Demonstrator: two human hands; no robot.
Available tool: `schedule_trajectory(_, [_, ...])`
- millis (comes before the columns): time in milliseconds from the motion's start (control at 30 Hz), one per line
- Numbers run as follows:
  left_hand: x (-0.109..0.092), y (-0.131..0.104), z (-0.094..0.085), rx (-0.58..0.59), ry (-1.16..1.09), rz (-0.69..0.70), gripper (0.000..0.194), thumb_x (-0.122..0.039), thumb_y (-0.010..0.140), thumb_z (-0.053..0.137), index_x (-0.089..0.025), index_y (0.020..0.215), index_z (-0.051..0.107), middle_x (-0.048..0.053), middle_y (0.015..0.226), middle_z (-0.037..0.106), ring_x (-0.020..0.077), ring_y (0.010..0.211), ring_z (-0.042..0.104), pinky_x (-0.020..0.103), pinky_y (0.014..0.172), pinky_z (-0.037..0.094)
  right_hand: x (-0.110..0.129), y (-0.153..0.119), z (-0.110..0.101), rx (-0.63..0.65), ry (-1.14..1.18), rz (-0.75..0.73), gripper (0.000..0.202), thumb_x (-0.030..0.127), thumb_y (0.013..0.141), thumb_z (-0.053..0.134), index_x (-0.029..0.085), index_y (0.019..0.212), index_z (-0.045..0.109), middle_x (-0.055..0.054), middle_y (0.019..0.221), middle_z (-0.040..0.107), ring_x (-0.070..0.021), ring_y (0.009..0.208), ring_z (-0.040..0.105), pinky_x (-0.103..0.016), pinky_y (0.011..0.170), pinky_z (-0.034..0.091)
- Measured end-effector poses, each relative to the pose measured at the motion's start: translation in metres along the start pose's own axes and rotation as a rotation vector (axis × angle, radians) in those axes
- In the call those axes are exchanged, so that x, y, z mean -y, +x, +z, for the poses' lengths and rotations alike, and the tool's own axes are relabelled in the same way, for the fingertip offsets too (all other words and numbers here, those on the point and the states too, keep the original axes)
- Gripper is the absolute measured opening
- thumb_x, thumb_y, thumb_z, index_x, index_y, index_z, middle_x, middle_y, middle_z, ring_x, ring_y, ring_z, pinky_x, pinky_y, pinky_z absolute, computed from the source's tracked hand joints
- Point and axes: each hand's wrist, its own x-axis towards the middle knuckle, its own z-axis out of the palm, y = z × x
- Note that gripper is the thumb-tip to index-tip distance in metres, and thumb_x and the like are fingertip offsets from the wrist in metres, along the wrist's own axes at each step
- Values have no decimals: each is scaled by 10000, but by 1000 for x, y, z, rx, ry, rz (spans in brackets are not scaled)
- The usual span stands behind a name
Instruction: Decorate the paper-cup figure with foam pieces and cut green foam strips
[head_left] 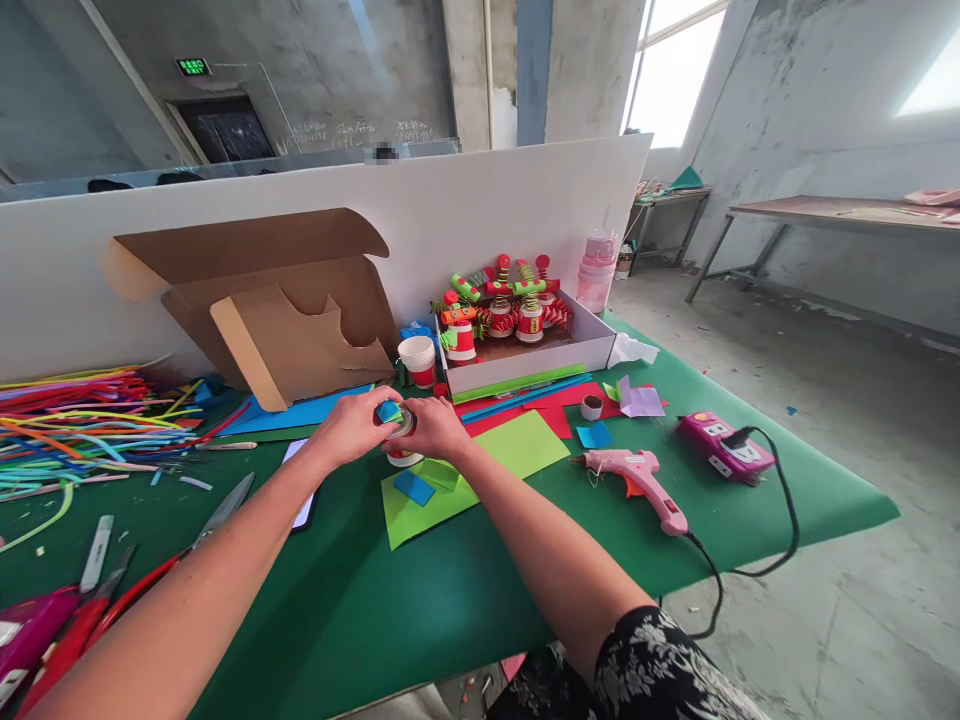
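My left hand (355,427) is closed, its fingers pinching a small blue and green paper piece (389,411). Beside it, my right hand (436,428) curls around a small round object with a greyish top (406,422). A white rim with some red shows below the fingers, like the small paper cups nearby; the hands hide most of it. Under and in front of the hands lies a lime-green paper sheet (517,447), bearing a blue paper piece (414,487) and a folded green piece (439,473).
Behind stand a white cup (418,358) and a box (525,372) of red and green paper figures. To the right lie a pink glue gun (637,470) and a purple corded device (726,447). Pipe cleaners (82,430), scissors (225,508) and a phone (302,508) lie left.
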Motion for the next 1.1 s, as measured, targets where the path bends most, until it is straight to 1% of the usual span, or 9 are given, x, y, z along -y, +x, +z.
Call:
schedule_trajectory(100, [2,1,2,-27,7,-18,315,-318,696,571,-262,1006,552,14,898,717,232,837,661,273,644,425,0,0,2,0,19,8,412,462,669,843,197,933,669,-39,891,708,-254,933,636,-336,815,385])
schedule_trajectory(267, [2,1,3,-10,30,-8,174,-304,709,561,-259,859,487,1,838,706,207,718,634,274,604,402,-4,0,0,-12,156,-19,326,361,647,840,220,884,666,-16,854,688,-247,918,625,-326,799,408])
schedule_trajectory(433, [1,1,2,3,-12,-14,176,-315,716,568,-258,866,497,-10,795,693,208,720,639,270,596,407,-9,3,-10,94,526,-50,323,233,761,663,242,1083,645,4,975,694,-206,900,646,-297,762,483])
schedule_trajectory(533, [2,1,3,6,-16,-21,189,-335,719,582,-254,875,512,-1,810,702,218,734,652,271,587,414,-9,6,-10,-53,754,-27,251,222,835,571,233,1080,624,-5,1059,676,-186,1000,628,-300,858,487])
schedule_trajectory(600, [3,2,4,1,-13,-15,170,-325,719,575,-249,862,521,6,818,704,221,741,655,270,584,417,-8,7,-7,-156,735,-94,132,243,865,562,221,972,635,-5,1006,668,-175,995,612,-300,906,465])
schedule_trajectory(667, [4,2,5,-4,-14,-6,152,-315,722,563,-245,855,541,8,801,696,218,728,648,271,586,424,-8,7,-3,-190,658,-150,60,242,863,593,213,878,643,-2,927,656,-167,929,607,-292,889,458])
schedule_trajectory(833, [7,3,7,-8,-25,45,169,-336,723,545,-227,816,633,35,814,670,206,708,624,285,612,459,-11,6,0,-191,479,-111,27,215,839,672,215,812,674,2,840,636,-164,834,596,-275,800,448])
schedule_trajectory(967, [19,2,1,-3,-88,67,326,-442,706,584,-213,899,713,58,935,671,196,701,623,299,625,493,-10,5,-1,-184,385,-73,41,233,842,698,226,802,693,7,822,655,-166,833,603,-276,808,435])
schedule_trajectory(1100, [34,-7,-4,-143,-194,-10,421,-513,808,502,-225,1020,726,60,1033,723,205,754,652,316,685,532,-7,4,-3,-187,337,-44,56,255,850,701,225,802,697,1,824,659,-164,826,601,-270,792,431])
